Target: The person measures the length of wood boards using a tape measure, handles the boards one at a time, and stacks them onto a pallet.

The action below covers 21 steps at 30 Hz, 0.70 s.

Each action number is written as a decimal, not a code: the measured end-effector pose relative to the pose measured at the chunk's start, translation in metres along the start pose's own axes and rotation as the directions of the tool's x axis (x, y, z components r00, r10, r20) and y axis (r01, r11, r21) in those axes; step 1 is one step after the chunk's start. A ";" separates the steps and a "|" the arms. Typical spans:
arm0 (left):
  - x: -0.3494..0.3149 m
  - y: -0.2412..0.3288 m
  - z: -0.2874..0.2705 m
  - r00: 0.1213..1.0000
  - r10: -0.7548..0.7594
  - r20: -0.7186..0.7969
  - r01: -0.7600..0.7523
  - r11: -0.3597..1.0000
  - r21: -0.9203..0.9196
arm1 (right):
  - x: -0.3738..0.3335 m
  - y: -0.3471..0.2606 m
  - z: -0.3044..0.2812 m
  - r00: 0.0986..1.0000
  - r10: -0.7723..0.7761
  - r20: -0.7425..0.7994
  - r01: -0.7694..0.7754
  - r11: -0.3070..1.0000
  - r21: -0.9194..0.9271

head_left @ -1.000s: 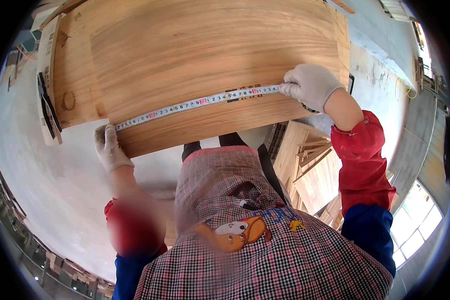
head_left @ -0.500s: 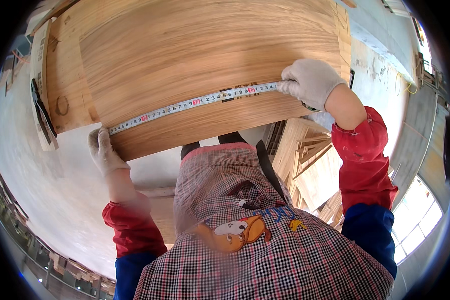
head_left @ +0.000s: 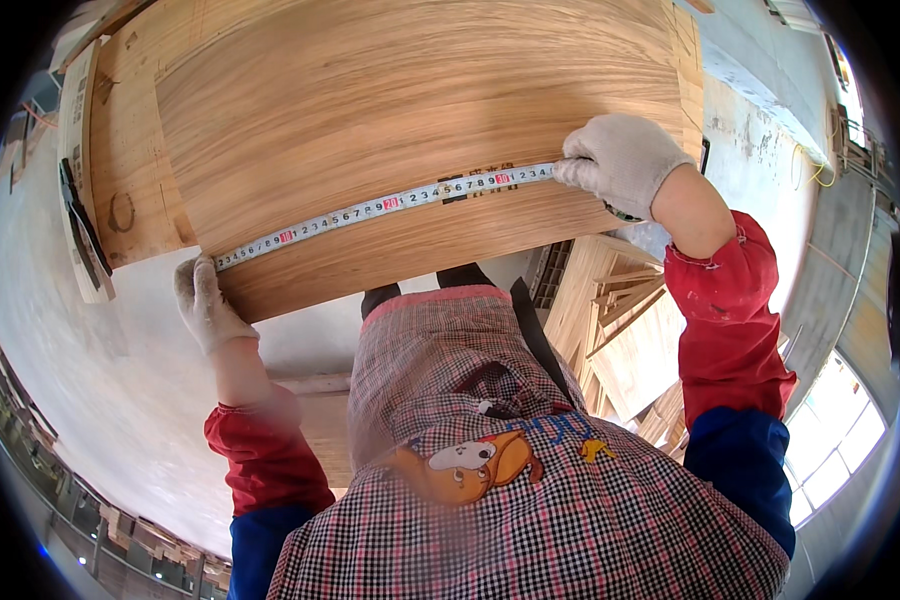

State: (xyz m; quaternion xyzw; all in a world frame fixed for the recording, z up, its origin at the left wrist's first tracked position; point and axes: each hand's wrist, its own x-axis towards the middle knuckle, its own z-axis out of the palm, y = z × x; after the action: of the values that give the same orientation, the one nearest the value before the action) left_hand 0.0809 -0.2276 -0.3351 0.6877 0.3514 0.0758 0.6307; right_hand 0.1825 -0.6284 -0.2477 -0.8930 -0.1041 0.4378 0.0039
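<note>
A white tape measure with red-marked figures stretches across a wood-grain board, slanting up from left to right near the board's close edge. At the board's left edge my left hand, in a pale work glove, pinches the tape's end against the corner. My right hand, gloved too, is closed round the other end of the tape. Part of the tape's dark case peeks out below that palm; the rest is hidden by the glove. Dark printed characters on the board lie partly under the tape.
The board rests on a larger plywood sheet. A black clamp-like tool lies on a light wooden strip at the left. Cut wooden pieces are piled below on the right. A checked apron covers my front.
My left hand and the tape's left end have shifted very slightly left. My right hand stays almost where it was, still holding the tape.
</note>
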 end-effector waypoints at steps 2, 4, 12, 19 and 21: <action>0.000 0.000 0.000 1.000 0.001 0.005 0.000 1.000 -0.007 | 0.001 0.000 0.001 1.000 -0.002 -0.003 0.002 1.000 -0.008; 0.000 0.001 0.000 1.000 0.002 0.009 -0.002 1.000 -0.016 | 0.001 0.000 0.001 1.000 0.000 -0.008 0.000 1.000 -0.004; 0.000 0.001 0.005 1.000 0.007 0.000 -0.007 1.000 0.005 | 0.000 0.005 0.002 1.000 0.001 -0.023 -0.001 1.000 -0.006; 0.001 -0.014 -0.003 1.000 0.000 -0.029 -0.002 0.997 -0.073 | -0.002 0.007 0.004 0.979 -0.142 -0.146 0.147 0.989 0.022; 0.001 -0.009 0.000 1.000 0.022 0.000 -0.022 1.000 -0.021 | -0.005 0.009 0.002 0.985 -0.128 -0.112 0.135 0.990 0.050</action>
State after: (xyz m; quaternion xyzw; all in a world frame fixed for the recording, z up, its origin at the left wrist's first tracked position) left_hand 0.0781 -0.2269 -0.3438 0.6850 0.3428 0.0866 0.6370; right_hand 0.1797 -0.6381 -0.2464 -0.9062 -0.1498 0.3902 0.0641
